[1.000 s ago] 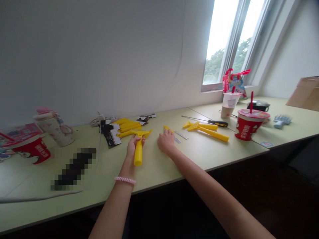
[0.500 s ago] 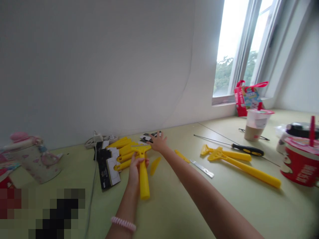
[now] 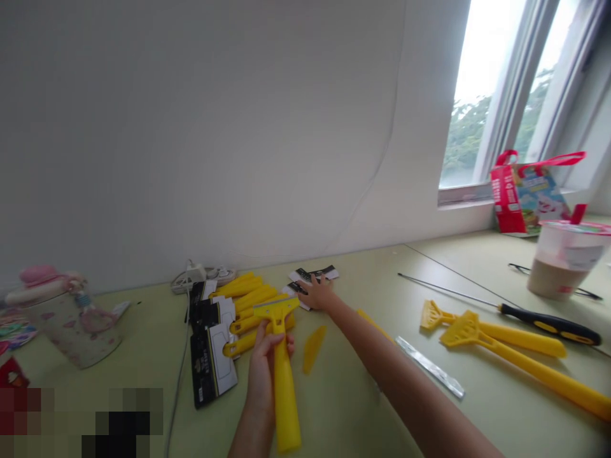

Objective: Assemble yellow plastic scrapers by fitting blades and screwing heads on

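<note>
My left hand [image 3: 266, 356] is wrapped round the handle of a yellow scraper [image 3: 285, 388], its wide head pointing away from me. Further back, my right hand [image 3: 316, 292] lies with spread fingers on black-and-white cards [image 3: 329, 272] near the wall. Left of the scraper is a pile of yellow-handled scrapers [image 3: 248, 298] with black-and-white packaging cards [image 3: 212, 369]. A small yellow blade-shaped piece [image 3: 314, 348] rests between my arms. Beyond my right forearm, which partly hides a yellow strip, lies a clear, shiny flat strip [image 3: 429, 367].
Two more yellow scrapers [image 3: 520, 362] and a long black-handled screwdriver [image 3: 548, 324] lie to the right. Behind them stand a drink cup [image 3: 563, 267] and a red bag [image 3: 510, 197]. A pale tumbler [image 3: 71, 324] and a cable [image 3: 177, 375] are on the left.
The view has shifted, so the things on the right appear larger and further right. My right hand's fingers have come down onto the cards. My left hand still holds the scraper.
</note>
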A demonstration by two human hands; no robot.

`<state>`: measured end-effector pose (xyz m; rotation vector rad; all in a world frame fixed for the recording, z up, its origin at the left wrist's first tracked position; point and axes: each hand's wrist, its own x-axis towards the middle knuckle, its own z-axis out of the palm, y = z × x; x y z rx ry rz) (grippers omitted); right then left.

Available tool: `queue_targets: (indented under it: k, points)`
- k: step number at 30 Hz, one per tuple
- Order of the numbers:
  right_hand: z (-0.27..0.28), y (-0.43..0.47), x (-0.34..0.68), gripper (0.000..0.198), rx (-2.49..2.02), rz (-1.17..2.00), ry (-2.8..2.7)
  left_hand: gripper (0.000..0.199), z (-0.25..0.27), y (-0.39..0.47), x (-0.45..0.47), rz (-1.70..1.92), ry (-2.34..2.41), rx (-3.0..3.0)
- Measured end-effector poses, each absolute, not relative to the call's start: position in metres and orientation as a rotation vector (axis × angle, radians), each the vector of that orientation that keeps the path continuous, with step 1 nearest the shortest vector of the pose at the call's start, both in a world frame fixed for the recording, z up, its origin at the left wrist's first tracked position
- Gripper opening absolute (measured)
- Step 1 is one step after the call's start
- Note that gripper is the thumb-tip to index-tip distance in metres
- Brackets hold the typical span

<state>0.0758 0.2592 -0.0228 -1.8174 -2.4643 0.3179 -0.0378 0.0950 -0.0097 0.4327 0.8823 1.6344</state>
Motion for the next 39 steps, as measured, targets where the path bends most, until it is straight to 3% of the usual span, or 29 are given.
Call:
queue_targets:
  k: [12,23,29,36,39]
  points:
    - [0.003,0.196,0.157,0.053,-1.742,0.245,-2.348,0.04,-0.001,0.076,-0.025,1.599,0.857,0.431]
    - [0.016,0.178,0.204,0.06,-1.348,0.953,-1.491,0.05,-0.003,0.068,-0.019,1.59,0.776,0.512]
    - [0.015,0.15,0.223,0.047,-1.031,1.281,-1.39,0.048,-0.002,0.065,-0.02,1.595,0.736,0.478]
    - [0.012,0.11,0.223,0.036,-0.804,1.323,-1.389,0.037,0.007,0.052,-0.004,1.704,0.616,0.352]
    - [0.013,0.086,0.225,0.041,-0.703,1.432,-1.474,0.03,0.008,0.045,0.004,1.764,0.55,0.29]
